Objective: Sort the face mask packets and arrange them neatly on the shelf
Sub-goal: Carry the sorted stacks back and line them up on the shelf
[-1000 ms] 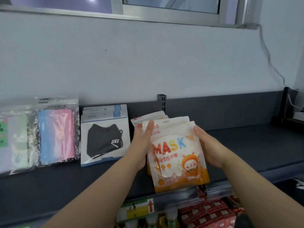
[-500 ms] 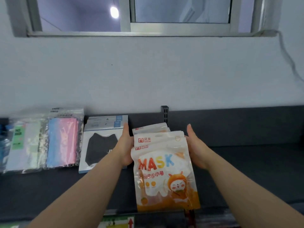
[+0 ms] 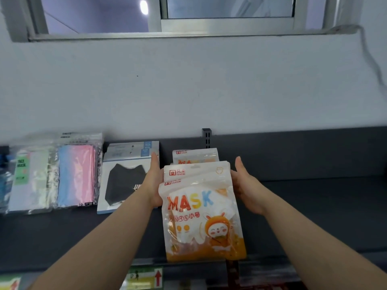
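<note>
I am holding a stack of orange mask packets (image 3: 201, 216) between my two flat hands on the dark shelf (image 3: 314, 206).
At the far left, the pale mask packets (image 3: 31, 178) and a pink and blue packet (image 3: 75, 176) are sitting against the shelf's back, with a black mask packet (image 3: 123, 185) just beside them. My left hand (image 3: 154, 183) is pressing with straight fingers on the stack's left edge. The stack is lying mid-shelf, its near end reaching the front edge. My right hand (image 3: 246, 185) is also open, fingers straight, touching the right edge.
</note>
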